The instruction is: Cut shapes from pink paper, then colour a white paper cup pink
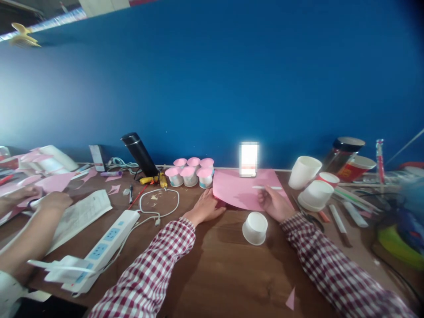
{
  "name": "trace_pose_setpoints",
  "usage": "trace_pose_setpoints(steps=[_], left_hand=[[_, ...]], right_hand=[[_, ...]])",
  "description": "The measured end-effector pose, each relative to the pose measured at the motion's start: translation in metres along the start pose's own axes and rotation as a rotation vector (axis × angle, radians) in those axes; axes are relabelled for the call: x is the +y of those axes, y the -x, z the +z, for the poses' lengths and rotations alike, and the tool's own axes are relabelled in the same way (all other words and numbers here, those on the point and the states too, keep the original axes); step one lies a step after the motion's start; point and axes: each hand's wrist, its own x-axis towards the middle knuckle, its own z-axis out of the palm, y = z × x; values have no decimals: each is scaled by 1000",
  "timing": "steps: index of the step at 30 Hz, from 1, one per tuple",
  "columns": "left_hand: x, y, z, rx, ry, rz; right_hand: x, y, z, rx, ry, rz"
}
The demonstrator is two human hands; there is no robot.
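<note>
My left hand [208, 206] lies at the lower left edge of a pink sheet of paper [238, 192], its fingers stretched out low over the table. It holds nothing that I can see. Over the right part of the sheet, my right hand [274, 202] is closed around a thin white pen-like stick [274, 188]; its exact kind is too small to tell. A white paper cup [255, 228] rests upside down in front of the sheet, between my forearms. Behind the paper stands a phone [249, 159] with a bright, blurred-out screen.
Several small cups with pink tops [188, 173] stand left of the sheet. White cups [304, 172] and a black-lidded jar [342, 154] are on the right. A power strip [106, 247], cables and a black flask [141, 154] lie left. Farther left, another person's hands [54, 205] handle pink paper.
</note>
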Motion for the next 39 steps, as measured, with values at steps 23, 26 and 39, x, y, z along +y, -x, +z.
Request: trace_pose_setpoints(steps=[23, 26, 39], left_hand=[[-19, 76, 3, 240, -102, -318], [-11, 68, 10, 260, -145, -322], [-15, 68, 3, 211, -127, -283]], right_hand=[[1, -3, -5, -22, 2, -3], [0, -3, -5, -22, 5, -1], [-1, 0, 0, -8, 13, 2]])
